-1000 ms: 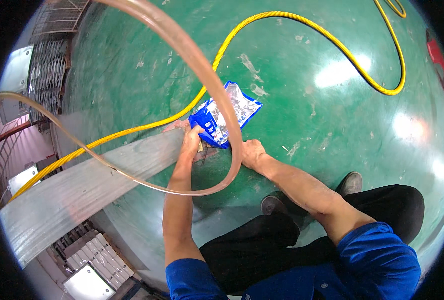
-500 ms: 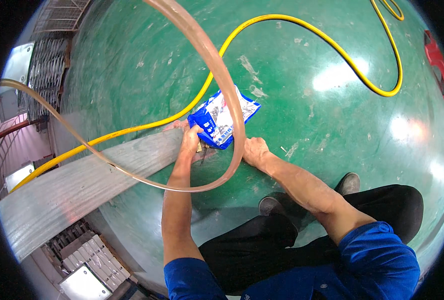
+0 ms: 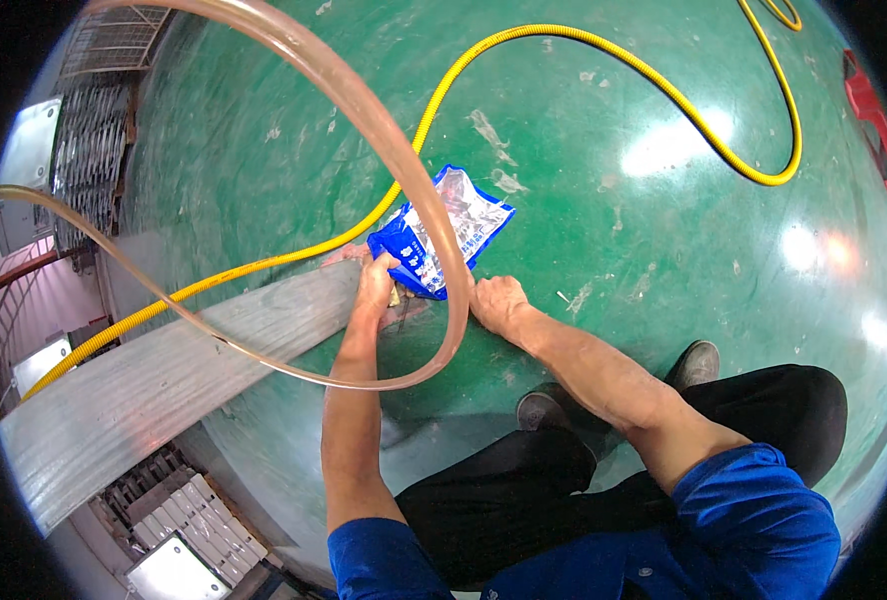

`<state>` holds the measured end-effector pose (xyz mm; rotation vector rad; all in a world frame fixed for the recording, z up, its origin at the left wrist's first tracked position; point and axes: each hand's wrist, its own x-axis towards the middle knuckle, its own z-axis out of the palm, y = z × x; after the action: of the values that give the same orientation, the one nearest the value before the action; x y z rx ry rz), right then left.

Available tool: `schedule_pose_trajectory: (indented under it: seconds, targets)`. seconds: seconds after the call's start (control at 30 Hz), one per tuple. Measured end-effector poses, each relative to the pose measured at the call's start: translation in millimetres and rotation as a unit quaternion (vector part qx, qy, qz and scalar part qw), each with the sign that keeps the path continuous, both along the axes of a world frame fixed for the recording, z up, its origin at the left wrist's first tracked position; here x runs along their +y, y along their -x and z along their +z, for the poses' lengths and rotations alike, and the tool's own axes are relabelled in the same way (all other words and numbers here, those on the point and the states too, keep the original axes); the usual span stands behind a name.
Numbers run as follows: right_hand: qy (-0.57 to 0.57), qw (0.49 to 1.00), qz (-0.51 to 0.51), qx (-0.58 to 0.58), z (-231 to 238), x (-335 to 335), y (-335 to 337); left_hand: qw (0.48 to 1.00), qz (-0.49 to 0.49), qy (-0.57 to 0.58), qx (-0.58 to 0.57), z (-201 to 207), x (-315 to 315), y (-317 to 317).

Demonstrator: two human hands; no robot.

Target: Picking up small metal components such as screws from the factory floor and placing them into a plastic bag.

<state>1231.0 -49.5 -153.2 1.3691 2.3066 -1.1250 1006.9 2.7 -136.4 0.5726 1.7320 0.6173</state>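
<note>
Beyond a looped clear tube, the right hand is seen curled; whether anything is held cannot be told. By the left hand the near-left edge of a blue-and-white bag is pinched; the bag is extended forward-right from that grip, long axis slanted away over the green floor

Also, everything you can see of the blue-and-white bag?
The bag is glossy, creased and plastic-looking: blue edges, a white and silvery middle, some printing. It slants over the green floor. The left hand grips its near left part; a translucent brownish tube crosses in front, so whether the right hand touches it can't be told. Contents unclear.
</note>
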Motion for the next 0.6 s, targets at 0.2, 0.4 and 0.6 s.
schedule_pose_trajectory:
  seconds: [0.2, 0.4, 0.6]
  targets:
    - [-0.024, 0.999, 0.018, 0.010, 7.0, -7.5, 12.8, 0.995, -0.001, -0.086, -0.046, -22.9, -2.4, 18.7]
    - [-0.041, 0.997, 0.058, 0.021, 0.5, -10.9, 14.6, 0.995, -0.060, -0.070, 0.030, 1.2, 0.9, -7.7]
    - [-0.038, 0.997, 0.053, 0.034, 6.6, -10.4, 23.2, 0.981, -0.106, -0.096, 0.129, -1.1, -9.5, 16.6]
